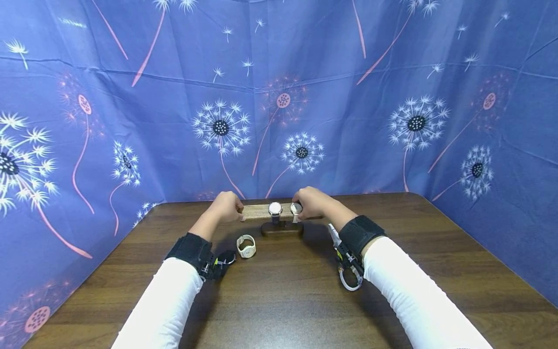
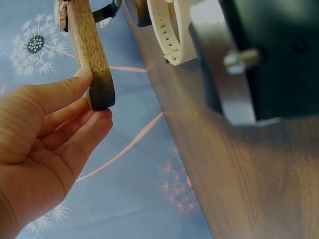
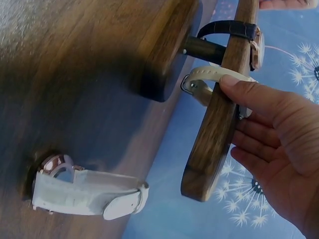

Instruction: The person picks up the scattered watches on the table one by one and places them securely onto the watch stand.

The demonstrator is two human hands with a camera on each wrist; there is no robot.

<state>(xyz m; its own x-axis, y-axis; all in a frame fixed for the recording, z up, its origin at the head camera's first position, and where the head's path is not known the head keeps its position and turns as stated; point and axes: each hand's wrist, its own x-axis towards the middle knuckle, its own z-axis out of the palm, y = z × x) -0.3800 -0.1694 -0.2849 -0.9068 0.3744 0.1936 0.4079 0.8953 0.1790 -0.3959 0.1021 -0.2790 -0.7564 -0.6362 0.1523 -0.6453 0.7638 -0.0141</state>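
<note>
A wooden watch stand has a horizontal bar (image 1: pixel 256 212) on a dark base (image 1: pixel 282 231). My left hand (image 1: pixel 225 207) pinches the bar's left end, thumb on one face and fingertips behind. Near the bar's middle sits a round watch with a dark strap (image 1: pixel 275 209). To its right, a watch with a pale strap (image 3: pixel 209 73) is looped around the bar. My right hand (image 1: pixel 312 202) grips this watch at the bar, the thumb pressing on the strap and the fingers behind. That hand partly hides its dial.
A cream watch (image 1: pixel 246 247) rests on the brown table (image 1: pixel 279 300) left of the base, near my left wrist. Another watch with a white strap (image 3: pixel 84 194) lies on the table under my right wrist. A blue dandelion-print curtain (image 1: pixel 348 121) hangs behind the table.
</note>
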